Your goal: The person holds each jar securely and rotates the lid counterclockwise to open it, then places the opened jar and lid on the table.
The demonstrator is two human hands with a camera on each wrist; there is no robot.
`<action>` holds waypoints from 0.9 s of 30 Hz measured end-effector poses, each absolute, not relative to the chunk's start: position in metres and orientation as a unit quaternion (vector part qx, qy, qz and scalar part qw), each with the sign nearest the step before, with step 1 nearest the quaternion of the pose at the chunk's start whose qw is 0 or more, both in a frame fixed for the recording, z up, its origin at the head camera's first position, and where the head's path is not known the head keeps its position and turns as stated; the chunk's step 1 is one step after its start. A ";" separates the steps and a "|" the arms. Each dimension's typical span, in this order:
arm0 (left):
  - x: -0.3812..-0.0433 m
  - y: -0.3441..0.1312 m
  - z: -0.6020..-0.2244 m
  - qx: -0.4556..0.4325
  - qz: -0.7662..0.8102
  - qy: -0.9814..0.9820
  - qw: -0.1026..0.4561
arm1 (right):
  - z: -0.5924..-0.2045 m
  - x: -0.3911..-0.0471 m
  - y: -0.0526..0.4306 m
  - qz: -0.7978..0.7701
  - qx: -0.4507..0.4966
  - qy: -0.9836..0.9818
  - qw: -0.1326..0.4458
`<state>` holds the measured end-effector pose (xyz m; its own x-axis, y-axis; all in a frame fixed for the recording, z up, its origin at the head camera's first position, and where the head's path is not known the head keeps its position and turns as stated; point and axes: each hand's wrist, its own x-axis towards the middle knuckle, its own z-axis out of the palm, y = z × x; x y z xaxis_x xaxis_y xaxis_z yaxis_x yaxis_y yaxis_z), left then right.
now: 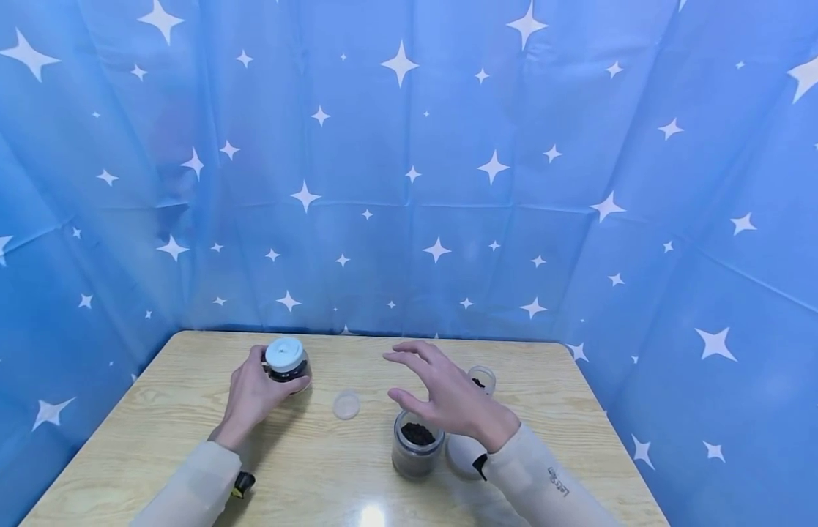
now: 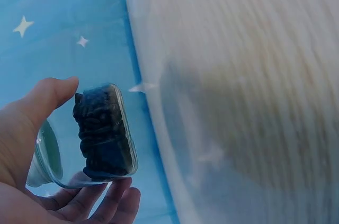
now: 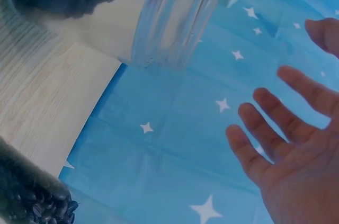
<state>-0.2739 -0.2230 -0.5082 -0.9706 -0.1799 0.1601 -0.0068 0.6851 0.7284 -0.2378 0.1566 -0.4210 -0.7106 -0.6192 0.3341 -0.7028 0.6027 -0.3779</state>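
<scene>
At the table's left, my left hand (image 1: 253, 393) grips a glass jar (image 1: 286, 372) with a pale blue-white lid on it. Dark contents show through the jar's glass in the left wrist view, with thumb and fingers on opposite sides. My right hand (image 1: 451, 395) hovers above an open glass jar (image 1: 411, 462), fingers spread and holding nothing. Dark, bean-like pieces lie in that jar. Behind the right hand, partly hidden, stands a small clear cup (image 1: 485, 375) with dark pieces inside; the right wrist view also shows dark beans (image 3: 45, 203) at its lower left.
Between the hands lies a small round clear lid (image 1: 346, 405). A round whitish lid (image 1: 460, 454) rests beside the open jar, partly under the right forearm. Near the left sleeve is a small black object (image 1: 244, 481). A blue star-patterned curtain (image 1: 356, 161) surrounds the wooden table (image 1: 316, 483).
</scene>
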 end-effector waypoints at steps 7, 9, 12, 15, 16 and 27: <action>-0.264 -0.205 -0.496 0.030 -0.408 -0.904 0.124 | -0.420 -0.238 0.155 0.250 0.369 -0.891 0.086; -0.262 -0.201 -0.493 0.020 -0.412 -0.902 0.128 | -0.420 -0.238 0.154 0.251 0.366 -0.892 0.087; -0.257 -0.194 -0.489 0.009 -0.412 -0.901 0.133 | -0.420 -0.239 0.153 0.253 0.366 -0.891 0.090; -0.252 -0.187 -0.485 -0.001 -0.416 -0.899 0.136 | -0.420 -0.239 0.151 0.256 0.367 -0.890 0.095; -0.250 -0.184 -0.484 -0.006 -0.419 -0.898 0.137 | -0.419 -0.239 0.150 0.256 0.367 -0.889 0.097; -0.231 -0.150 -0.472 -0.071 -0.431 -0.887 0.148 | -0.417 -0.235 0.143 0.266 0.359 -0.887 0.112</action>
